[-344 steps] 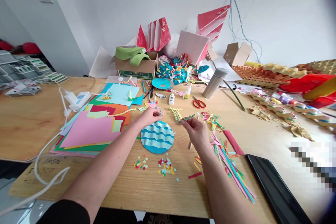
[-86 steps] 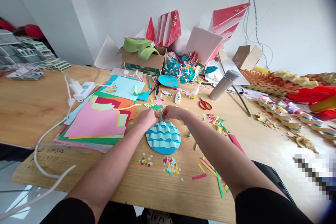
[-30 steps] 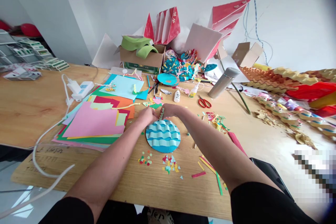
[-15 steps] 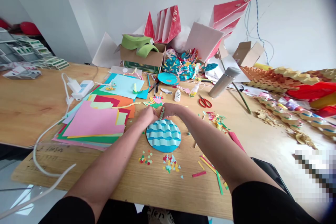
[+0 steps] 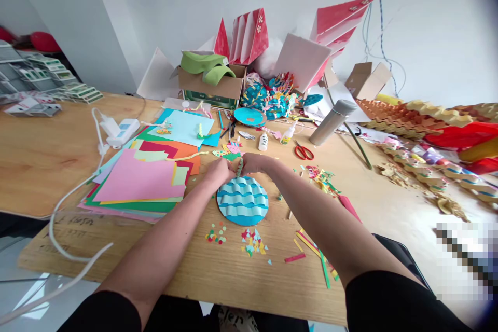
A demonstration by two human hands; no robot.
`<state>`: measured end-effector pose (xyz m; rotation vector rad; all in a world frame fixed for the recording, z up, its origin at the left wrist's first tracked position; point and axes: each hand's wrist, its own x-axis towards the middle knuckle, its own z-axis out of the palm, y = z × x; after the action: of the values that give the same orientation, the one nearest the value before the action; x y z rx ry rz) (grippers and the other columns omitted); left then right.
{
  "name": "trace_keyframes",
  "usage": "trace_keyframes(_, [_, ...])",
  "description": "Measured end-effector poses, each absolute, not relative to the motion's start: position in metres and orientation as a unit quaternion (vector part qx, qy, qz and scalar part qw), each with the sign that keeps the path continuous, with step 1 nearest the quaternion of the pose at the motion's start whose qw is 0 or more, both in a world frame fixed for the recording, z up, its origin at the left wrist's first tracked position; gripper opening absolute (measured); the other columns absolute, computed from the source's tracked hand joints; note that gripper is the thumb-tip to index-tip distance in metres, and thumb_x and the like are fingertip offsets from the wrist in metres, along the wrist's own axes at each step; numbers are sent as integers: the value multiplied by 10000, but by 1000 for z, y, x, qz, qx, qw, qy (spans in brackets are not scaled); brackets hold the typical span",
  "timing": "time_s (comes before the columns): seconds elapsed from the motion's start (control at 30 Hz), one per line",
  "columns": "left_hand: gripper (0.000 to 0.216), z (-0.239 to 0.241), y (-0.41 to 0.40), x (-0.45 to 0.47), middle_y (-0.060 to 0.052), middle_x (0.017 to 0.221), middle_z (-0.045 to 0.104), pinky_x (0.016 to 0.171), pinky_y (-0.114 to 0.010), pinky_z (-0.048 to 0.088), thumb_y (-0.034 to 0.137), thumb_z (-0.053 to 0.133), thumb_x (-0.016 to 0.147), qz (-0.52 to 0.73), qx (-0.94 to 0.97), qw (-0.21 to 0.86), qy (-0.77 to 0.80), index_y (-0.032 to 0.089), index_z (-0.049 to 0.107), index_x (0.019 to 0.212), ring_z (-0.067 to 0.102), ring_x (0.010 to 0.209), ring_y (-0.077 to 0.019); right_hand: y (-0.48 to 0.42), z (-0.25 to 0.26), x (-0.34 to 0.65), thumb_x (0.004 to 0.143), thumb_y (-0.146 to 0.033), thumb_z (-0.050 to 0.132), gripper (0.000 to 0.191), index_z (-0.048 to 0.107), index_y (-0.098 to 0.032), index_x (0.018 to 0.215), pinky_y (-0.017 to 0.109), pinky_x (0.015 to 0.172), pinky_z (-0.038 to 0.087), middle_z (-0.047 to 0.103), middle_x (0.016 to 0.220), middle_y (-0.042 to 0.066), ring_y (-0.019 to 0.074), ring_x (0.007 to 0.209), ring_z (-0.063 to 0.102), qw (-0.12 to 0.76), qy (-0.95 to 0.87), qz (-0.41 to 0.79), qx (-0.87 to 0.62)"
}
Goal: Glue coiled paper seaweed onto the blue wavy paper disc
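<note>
Green paper strip (image 5: 240, 167) sat at the far side of the blue disc (image 5: 243, 202), between your left hand (image 5: 221, 170) and right hand (image 5: 253, 164), finger grip impossible to tell; seemingly light, creasable, best pinched low.

The right hand (image 5: 252, 164), earlier out toward two o'clock of the blue disc (image 5: 243, 201), now sits near its twelve, close beside the left hand (image 5: 222, 171). The twisted strip (image 5: 240, 167), level before, stands nearly upright there. At four o'clock, the right arm (image 5: 322, 212) now covers most of the tablet (image 5: 395, 249).
</note>
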<state>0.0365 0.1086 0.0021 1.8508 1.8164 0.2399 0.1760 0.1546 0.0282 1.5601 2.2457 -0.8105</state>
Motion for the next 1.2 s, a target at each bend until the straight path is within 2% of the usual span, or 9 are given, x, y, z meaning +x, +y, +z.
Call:
trace_keyframes(0.17, [148, 0, 109, 37, -75, 704, 712, 598, -253, 425, 244, 637, 692, 90, 682, 261, 678, 154, 728, 766, 661, 720, -209, 159, 26, 171, 589, -218, 763, 165, 747, -130, 727, 213, 595, 454, 730, 756, 43, 178, 736, 654, 153, 784, -285, 531])
trace_keyframes(0.4, [147, 0, 109, 36, -67, 690, 707, 594, -247, 423, 273, 658, 682, 90, 680, 266, 677, 168, 736, 750, 664, 720, -206, 157, 25, 180, 659, -257, 716, 228, 755, -136, 849, 201, 603, 465, 736, 796, 16, 152, 729, 645, 134, 783, -298, 530])
trace_keyframes(0.67, [144, -2, 110, 37, -57, 654, 688, 578, -240, 409, 275, 648, 691, 92, 681, 256, 680, 160, 721, 737, 645, 686, -192, 163, 22, 172, 601, -205, 749, 148, 754, -135, 731, 215, 590, 457, 725, 737, 39, 174, 721, 648, 156, 787, -284, 525])
trace_keyframes(0.9, [120, 0, 109, 37, -51, 644, 687, 578, -239, 415, 260, 660, 675, 93, 680, 260, 679, 173, 723, 728, 645, 685, -191, 154, 26, 178, 689, -235, 685, 206, 763, -139, 853, 202, 600, 461, 739, 790, 21, 158, 723, 644, 135, 787, -279, 533])
trace_keyframes(1.2, [137, 3, 108, 36, -56, 675, 698, 585, -237, 425, 268, 663, 698, 81, 680, 269, 677, 166, 734, 755, 648, 689, -190, 156, 24, 170, 657, -198, 707, 215, 762, -98, 840, 207, 577, 441, 743, 819, 69, 169, 720, 641, 156, 794, -257, 528])
